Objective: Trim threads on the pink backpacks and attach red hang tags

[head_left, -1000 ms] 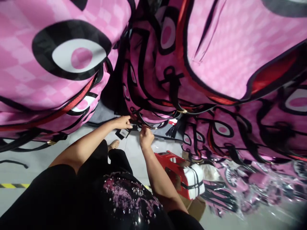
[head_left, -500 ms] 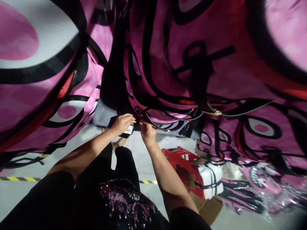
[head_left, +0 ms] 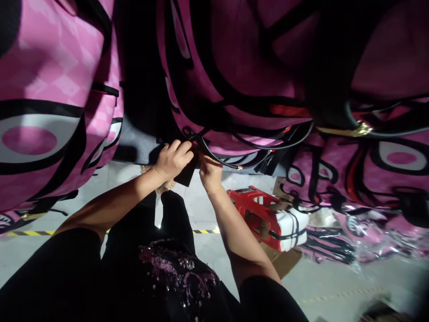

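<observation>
A large pink backpack (head_left: 234,143) with black trim and printed eyes hangs before me, its thin black cord loop (head_left: 214,157) drooping at the lower edge. My left hand (head_left: 174,160) is closed at the bag's lower left corner, fingers curled over the top of a black rectangular tag (head_left: 185,173). Close by on the right, my right hand (head_left: 210,173) is closed under the cord, its fingertips mostly hidden by the bag. What the right fingers pinch is too dark to make out.
Another pink backpack (head_left: 40,138) hangs at the left, and smaller pink bags (head_left: 358,170) hang at the right. Below them stand a red plastic stool (head_left: 254,210) with a white strapped pad (head_left: 290,230) and plastic-wrapped pink bags (head_left: 365,237). Yellow-black tape (head_left: 30,233) crosses the floor.
The black tag now shows below my left hand, whose fingers have curled inward. Both hands are slightly higher in view. The view has shifted, bringing the bags closer.
</observation>
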`<state>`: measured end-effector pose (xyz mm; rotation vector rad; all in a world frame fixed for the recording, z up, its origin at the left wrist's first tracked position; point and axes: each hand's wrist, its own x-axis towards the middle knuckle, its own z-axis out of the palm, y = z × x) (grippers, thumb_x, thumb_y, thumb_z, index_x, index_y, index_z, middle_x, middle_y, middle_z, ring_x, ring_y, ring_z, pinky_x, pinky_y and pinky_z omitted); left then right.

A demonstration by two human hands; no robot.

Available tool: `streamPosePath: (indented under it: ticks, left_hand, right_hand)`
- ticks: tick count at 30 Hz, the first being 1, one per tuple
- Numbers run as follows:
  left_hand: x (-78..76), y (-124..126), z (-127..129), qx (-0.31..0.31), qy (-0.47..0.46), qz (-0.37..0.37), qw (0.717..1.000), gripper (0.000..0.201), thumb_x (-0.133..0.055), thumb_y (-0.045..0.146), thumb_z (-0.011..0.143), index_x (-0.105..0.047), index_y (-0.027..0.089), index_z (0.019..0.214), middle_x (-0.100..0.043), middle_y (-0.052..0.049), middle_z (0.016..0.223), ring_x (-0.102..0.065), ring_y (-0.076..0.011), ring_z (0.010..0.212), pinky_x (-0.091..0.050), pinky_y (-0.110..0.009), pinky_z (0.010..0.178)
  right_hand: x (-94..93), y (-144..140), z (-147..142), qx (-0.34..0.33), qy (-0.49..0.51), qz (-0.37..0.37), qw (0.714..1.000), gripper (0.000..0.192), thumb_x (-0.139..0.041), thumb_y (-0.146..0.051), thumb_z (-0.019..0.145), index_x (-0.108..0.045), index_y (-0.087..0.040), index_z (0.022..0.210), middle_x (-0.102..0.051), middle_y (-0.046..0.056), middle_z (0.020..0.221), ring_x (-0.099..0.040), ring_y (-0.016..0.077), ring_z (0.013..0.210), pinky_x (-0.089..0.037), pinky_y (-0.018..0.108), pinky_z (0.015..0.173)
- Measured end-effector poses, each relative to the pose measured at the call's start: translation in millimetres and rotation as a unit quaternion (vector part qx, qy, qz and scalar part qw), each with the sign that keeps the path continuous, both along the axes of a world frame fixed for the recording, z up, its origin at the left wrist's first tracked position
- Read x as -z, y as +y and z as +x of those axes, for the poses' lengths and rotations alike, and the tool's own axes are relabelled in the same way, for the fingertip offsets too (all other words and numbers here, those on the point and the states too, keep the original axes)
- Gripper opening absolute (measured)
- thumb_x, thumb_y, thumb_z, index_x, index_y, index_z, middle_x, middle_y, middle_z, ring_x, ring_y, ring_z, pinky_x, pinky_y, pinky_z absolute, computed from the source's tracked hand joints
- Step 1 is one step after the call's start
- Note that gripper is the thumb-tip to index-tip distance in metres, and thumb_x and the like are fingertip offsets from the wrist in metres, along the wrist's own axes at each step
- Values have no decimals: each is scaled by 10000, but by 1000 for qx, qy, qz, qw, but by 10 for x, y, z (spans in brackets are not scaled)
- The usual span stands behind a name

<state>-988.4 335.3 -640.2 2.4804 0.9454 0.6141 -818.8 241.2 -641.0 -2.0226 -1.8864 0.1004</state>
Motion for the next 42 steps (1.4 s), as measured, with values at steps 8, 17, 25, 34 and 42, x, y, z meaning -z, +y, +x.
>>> streamPosePath:
  ticks: [8, 17, 25, 34, 42]
  left_hand:
    - [52, -28, 63, -21, -126, -151, 980, 206, -641, 337, 905, -721, 179, 799, -694, -12, 764, -602, -106, 622, -378, -230, 568]
    - [212, -41, 5, 48, -268, -267, 924, 144, -602, 92, 878, -727, 157, 905, -760, -2, 848, -685, -83, 732, -492, -168, 691]
    - [256, 50, 36, 87, -255, -164, 949, 168, -603, 220, 916, -763, 194, 872, -706, -41, 926, -665, -107, 785, -504, -202, 679]
    - [286, 155, 44, 106, -211, -280, 930, 151, -625, 248, 901, -764, 189, 907, -738, -16, 842, -672, -109, 755, -496, -203, 691]
    - [233, 152, 21, 86, -107, -231, 963, 182, -601, 254, 911, -781, 238, 937, -737, -19, 902, -675, -135, 777, -470, -228, 650]
  right_hand:
    - [-34, 51, -54, 5, 56, 0, 998, 335, -428, -156, 904, -710, -199, 1080, -737, 86, 915, -685, 239, 867, -580, 382, 831]
    - [-59, 41, -135, 90, 263, -36, 960, 210, -518, -272, 921, -712, -195, 948, -715, 36, 786, -658, 164, 659, -583, 321, 719]
    - [-155, -22, -76, 135, 296, -65, 943, 214, -578, -338, 913, -735, -206, 853, -725, 48, 844, -662, 186, 775, -571, 336, 760]
    - [-221, -1, -48, 150, 310, -56, 937, 195, -592, -324, 906, -726, -200, 840, -716, 44, 823, -660, 193, 794, -548, 347, 810]
    - [-315, 76, -45, 79, 192, -84, 975, 234, -543, -301, 932, -753, -202, 901, -754, 62, 862, -683, 207, 800, -545, 353, 797]
